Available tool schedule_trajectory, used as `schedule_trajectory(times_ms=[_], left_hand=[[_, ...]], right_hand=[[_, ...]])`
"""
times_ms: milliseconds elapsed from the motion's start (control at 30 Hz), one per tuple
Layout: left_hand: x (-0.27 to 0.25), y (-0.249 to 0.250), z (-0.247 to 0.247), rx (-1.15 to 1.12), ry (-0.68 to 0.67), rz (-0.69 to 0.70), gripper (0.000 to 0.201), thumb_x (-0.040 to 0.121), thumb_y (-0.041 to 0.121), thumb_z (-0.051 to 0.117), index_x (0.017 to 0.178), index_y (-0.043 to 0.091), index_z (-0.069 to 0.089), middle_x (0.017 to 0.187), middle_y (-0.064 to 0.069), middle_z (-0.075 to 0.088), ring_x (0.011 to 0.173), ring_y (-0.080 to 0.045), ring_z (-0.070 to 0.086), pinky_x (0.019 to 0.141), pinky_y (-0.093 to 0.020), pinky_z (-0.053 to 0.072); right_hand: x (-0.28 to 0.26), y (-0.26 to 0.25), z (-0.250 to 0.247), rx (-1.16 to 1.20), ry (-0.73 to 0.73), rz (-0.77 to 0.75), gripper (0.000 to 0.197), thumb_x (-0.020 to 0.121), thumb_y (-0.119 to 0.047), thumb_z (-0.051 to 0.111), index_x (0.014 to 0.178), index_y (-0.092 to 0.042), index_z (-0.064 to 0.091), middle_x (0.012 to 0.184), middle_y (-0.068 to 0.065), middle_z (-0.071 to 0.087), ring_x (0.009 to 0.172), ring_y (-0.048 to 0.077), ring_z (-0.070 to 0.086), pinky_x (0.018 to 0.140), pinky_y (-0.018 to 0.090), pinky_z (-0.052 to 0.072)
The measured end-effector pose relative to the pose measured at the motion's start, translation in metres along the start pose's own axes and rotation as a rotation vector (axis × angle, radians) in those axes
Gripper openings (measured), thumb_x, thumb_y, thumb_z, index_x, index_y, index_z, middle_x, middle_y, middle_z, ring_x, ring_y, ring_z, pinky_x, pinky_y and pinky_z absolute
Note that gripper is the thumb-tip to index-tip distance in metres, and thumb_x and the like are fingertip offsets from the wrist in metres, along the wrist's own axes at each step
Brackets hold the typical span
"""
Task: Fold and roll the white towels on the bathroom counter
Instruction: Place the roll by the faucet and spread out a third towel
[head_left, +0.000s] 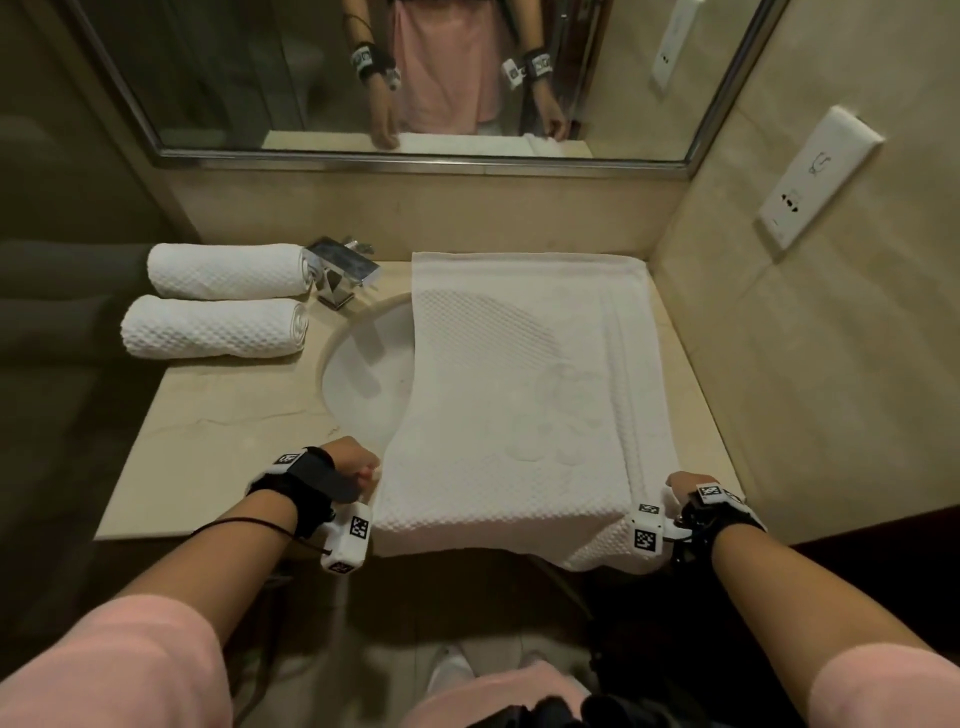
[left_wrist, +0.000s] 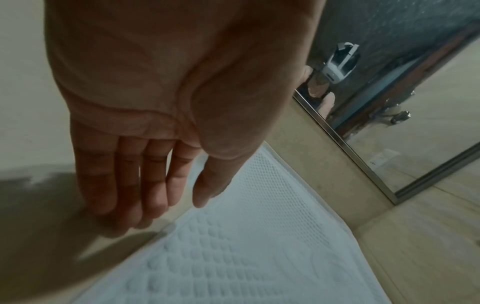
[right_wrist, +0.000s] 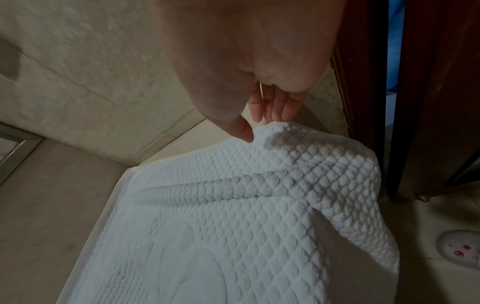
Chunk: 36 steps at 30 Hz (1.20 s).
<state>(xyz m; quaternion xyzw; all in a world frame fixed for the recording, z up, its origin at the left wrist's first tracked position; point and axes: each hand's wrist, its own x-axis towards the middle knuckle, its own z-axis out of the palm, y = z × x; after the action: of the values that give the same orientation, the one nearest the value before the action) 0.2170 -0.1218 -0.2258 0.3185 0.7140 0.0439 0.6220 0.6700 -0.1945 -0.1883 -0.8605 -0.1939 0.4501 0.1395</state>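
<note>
The left hand hangs relaxed beside the flat towel; the right hand pinches its near corner. It lies spread over tabletop and sink. Two rolled towels seem finished; this one still needs folding and rolling.

A beige marble counter runs along the wall, with a white oval sink basin sunk into it. At the back of the basin stands a squared chrome faucet. Above the stone backsplash hangs a large mirror in a brushed metal frame. On the tiled wall to the right sits a white rectangular outlet plate, and a second like it shows reflected in the glass. Low on the floor tiles, in the right wrist view, lies what looks like a pale slipper with red spots. A dark wooden door frame rises beside it.
</note>
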Motion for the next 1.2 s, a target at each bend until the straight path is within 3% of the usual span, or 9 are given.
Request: schedule_trajectory(times_ms=[67, 167, 267, 467, 633, 767, 933, 1100, 1200], left_hand=[[0.000, -0.006, 0.007, 0.081, 0.041, 0.012, 0.031, 0.093, 0.004, 0.050, 0.063, 0.008, 0.042, 0.056, -0.007, 0.039, 0.052, -0.019, 0.036, 0.060, -0.031, 0.030], [-0.004, -0.009, 0.023, 0.263, 0.104, 0.051, 0.031, 0.094, 0.012, 0.054, 0.064, 0.006, 0.048, 0.062, -0.009, 0.047, 0.060, -0.023, 0.046, 0.061, -0.030, 0.036], [-0.008, -0.011, 0.035, 0.519, 0.179, 0.078, 0.026, 0.090, 0.023, 0.058, 0.072, 0.005, 0.055, 0.075, -0.010, 0.058, 0.074, -0.025, 0.054, 0.066, -0.029, 0.040], [-0.014, -0.013, 0.049, 0.699, 0.318, 0.037, 0.029, 0.091, 0.031, 0.057, 0.083, 0.004, 0.060, 0.094, -0.014, 0.064, 0.091, -0.031, 0.063, 0.071, -0.031, 0.045], [-0.011, -0.014, 0.058, 0.665, 0.392, 0.017, 0.029, 0.094, 0.029, 0.057, 0.084, 0.002, 0.055, 0.107, -0.018, 0.066, 0.100, -0.034, 0.063, 0.072, -0.031, 0.045], [-0.010, -0.015, 0.060, 0.665, 0.404, 0.018, 0.028, 0.095, 0.027, 0.055, 0.093, -0.001, 0.060, 0.112, -0.020, 0.064, 0.103, -0.035, 0.061, 0.078, -0.033, 0.047], [-0.012, -0.016, 0.060, 0.706, 0.434, 0.035, 0.027, 0.094, 0.025, 0.055, 0.098, -0.001, 0.061, 0.112, -0.020, 0.063, 0.096, -0.035, 0.060, 0.073, -0.032, 0.044], [-0.010, -0.021, 0.059, 0.706, 0.462, 0.034, 0.025, 0.094, 0.024, 0.053, 0.094, 0.000, 0.059, 0.108, -0.019, 0.064, 0.096, -0.035, 0.061, 0.067, -0.030, 0.041], [-0.011, -0.019, 0.059, 0.703, 0.446, 0.011, 0.030, 0.093, 0.025, 0.055, 0.104, -0.003, 0.061, 0.110, -0.019, 0.063, 0.099, -0.035, 0.061, 0.069, -0.031, 0.043]], right_hand=[[0.004, 0.003, -0.001, -0.017, -0.013, -0.034, 0.034, 0.095, -0.011, 0.047, 0.128, -0.002, 0.050, 0.134, 0.021, 0.050, 0.093, 0.025, 0.049, 0.066, 0.028, 0.044], [0.017, 0.013, -0.004, -0.400, 0.013, -0.082, 0.010, 0.085, -0.009, 0.053, 0.093, -0.007, 0.058, 0.101, 0.016, 0.062, 0.081, 0.025, 0.061, 0.069, 0.029, 0.047], [0.025, 0.026, -0.001, -0.460, -0.014, -0.066, 0.009, 0.079, -0.015, 0.060, 0.086, -0.009, 0.062, 0.090, 0.012, 0.065, 0.079, 0.026, 0.065, 0.067, 0.027, 0.047], [0.034, 0.030, -0.004, -0.005, -0.052, -0.049, 0.015, 0.095, -0.021, 0.053, 0.099, -0.007, 0.051, 0.124, 0.020, 0.059, 0.089, 0.027, 0.057, 0.083, 0.036, 0.051], [0.033, 0.032, -0.002, -0.248, 0.065, -0.033, 0.031, 0.084, -0.030, 0.055, 0.080, 0.001, 0.061, 0.082, 0.020, 0.063, 0.073, 0.032, 0.059, 0.070, 0.035, 0.048], [0.031, 0.024, 0.002, -0.155, 0.028, -0.058, 0.029, 0.091, -0.019, 0.057, 0.115, -0.002, 0.060, 0.107, 0.016, 0.062, 0.086, 0.027, 0.058, 0.064, 0.024, 0.047], [0.059, 0.046, 0.007, -0.555, 0.179, -0.176, 0.004, 0.094, -0.020, 0.051, 0.092, -0.017, 0.050, 0.109, 0.006, 0.058, 0.092, 0.021, 0.052, 0.083, 0.028, 0.041], [0.135, 0.061, 0.006, -0.016, 0.193, -0.017, 0.026, 0.091, -0.019, 0.049, 0.093, -0.025, 0.024, 0.123, 0.008, 0.046, 0.112, 0.031, 0.054, 0.095, 0.044, 0.049], [0.089, 0.041, 0.007, -0.281, 0.097, 0.012, 0.019, 0.091, -0.019, 0.050, 0.086, -0.019, 0.031, 0.107, 0.010, 0.039, 0.096, 0.030, 0.045, 0.085, 0.043, 0.049]])
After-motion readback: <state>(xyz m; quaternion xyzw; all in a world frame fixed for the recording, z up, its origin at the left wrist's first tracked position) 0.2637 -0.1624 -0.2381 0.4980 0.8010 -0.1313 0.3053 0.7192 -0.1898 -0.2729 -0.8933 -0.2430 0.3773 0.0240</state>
